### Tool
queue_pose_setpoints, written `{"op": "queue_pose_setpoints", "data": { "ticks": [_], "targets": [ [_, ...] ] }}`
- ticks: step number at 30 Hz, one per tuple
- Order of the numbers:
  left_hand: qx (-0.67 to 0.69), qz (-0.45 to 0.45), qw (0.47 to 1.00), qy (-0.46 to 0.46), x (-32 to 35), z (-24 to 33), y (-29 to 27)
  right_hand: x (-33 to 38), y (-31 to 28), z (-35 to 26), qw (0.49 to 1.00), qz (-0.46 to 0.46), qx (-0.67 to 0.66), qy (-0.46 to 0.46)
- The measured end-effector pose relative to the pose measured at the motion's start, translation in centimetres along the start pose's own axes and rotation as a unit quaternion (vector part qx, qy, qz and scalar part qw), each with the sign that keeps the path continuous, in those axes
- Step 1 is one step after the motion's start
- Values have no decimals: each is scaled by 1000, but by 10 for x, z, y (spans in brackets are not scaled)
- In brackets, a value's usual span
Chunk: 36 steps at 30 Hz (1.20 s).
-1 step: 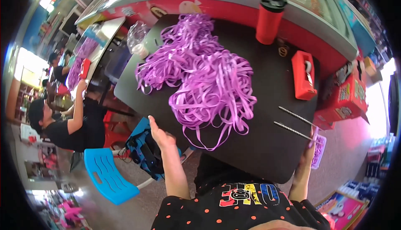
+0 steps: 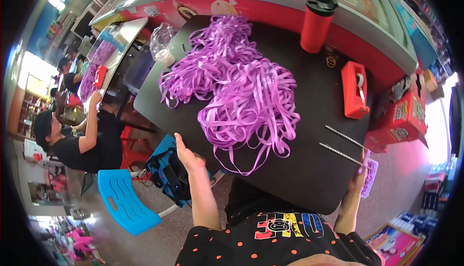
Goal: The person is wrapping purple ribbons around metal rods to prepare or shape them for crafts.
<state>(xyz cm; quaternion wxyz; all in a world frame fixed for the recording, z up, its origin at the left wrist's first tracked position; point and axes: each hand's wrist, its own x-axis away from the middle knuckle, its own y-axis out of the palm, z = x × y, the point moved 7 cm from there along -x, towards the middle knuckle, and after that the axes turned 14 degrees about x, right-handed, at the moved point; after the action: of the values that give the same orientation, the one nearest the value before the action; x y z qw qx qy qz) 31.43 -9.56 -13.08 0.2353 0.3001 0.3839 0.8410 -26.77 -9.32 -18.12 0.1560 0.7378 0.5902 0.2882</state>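
Observation:
A large tangled heap of purple ribbon [image 2: 249, 104] covers the middle and far left of the dark table [image 2: 309, 184]. My left hand [image 2: 190, 159] is held up at the table's near left edge, fingers stretched and thumb apart, with nothing in it. At the right edge is my right hand [image 2: 357, 179], mostly hidden, so its fingers cannot be made out. Right beside it is a clear plastic box [image 2: 370, 176] of small purple pieces, just past the edge. Two thin twisted metal rods [image 2: 344, 155] lie side by side, their ends reaching toward that hand.
A red tape dispenser [image 2: 355, 89] and a red tumbler with black lid [image 2: 318, 24] stand at the right and back. A clear plastic bottle [image 2: 163, 48] lies at the far left. A blue chair [image 2: 126, 201] and bag [image 2: 169, 174] are left; another person [image 2: 79, 143] sits beyond.

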Motion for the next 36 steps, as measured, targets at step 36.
{"op": "queue_pose_setpoints", "data": {
  "ticks": [36],
  "targets": [
    [17,-24,996,80,-18,-1,-2,-31,9,14,992,-121,3,29]
  ]
}}
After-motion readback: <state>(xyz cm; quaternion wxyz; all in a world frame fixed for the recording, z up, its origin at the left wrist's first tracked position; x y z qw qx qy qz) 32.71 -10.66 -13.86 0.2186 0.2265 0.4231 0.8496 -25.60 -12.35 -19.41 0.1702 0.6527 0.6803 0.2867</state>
